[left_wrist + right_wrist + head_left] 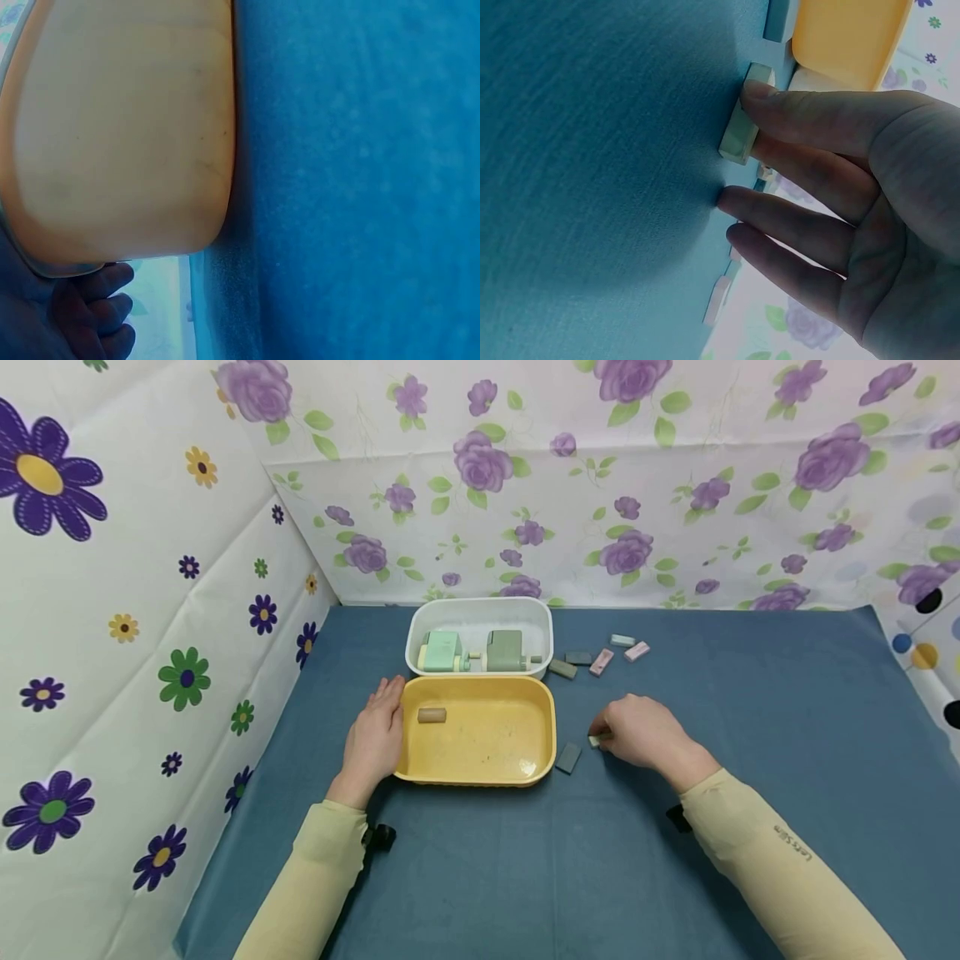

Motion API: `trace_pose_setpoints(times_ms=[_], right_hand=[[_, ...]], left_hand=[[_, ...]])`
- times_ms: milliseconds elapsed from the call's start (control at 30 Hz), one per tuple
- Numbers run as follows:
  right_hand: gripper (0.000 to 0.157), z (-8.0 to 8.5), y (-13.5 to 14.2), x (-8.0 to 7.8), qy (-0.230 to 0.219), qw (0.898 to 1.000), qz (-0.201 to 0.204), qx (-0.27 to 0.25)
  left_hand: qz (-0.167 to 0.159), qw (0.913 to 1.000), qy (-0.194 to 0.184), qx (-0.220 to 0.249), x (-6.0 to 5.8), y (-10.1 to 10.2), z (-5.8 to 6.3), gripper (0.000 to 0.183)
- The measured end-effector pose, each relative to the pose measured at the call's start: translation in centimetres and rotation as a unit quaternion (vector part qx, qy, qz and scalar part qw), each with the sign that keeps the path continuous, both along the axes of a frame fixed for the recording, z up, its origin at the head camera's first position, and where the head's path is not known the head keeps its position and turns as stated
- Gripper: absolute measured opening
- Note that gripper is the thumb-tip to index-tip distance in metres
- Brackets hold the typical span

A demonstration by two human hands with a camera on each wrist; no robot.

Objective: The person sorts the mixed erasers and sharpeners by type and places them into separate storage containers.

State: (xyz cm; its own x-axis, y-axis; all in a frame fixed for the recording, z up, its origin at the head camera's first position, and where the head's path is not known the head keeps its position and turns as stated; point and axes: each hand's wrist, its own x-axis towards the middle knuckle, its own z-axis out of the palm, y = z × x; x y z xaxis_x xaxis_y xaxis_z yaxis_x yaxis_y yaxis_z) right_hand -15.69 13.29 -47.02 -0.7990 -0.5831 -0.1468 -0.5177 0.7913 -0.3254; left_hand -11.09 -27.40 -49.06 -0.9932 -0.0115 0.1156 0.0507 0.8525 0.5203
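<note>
My right hand point(641, 731) pinches a small pale green block point(739, 135), shaped like an eraser, between thumb and index finger just above the blue cloth. Its other fingers reach out, loosely bent. Beside it lies a dark grey-blue block point(568, 758), close to the yellow tray point(480, 775). Against that tray's left side rests my left hand point(375, 731), its fingers lying along the rim. A short tan cylindrical piece point(432, 716) lies inside the tray. The left wrist view shows the tray's outer wall point(127, 135) and some fingertips past its end.
Behind the yellow tray stands a white tray point(480, 610) with two green box-shaped devices, a mint one point(442, 652) and a darker one point(505, 651). Right of it several small blocks are scattered, among them a pink one point(601, 662). Flowered sheets point(480, 527) hang behind and at left.
</note>
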Motion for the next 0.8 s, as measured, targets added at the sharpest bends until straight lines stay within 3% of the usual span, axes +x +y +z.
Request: trace_pose_setpoints(times_ms=[800], right_hand=[[0.015, -0.09, 0.46, 0.06, -0.006, 1.000, -0.008, -0.009]], left_hand=[[-0.002, 1.0000, 0.001, 0.002, 0.03, 0.15, 0.05, 0.050]])
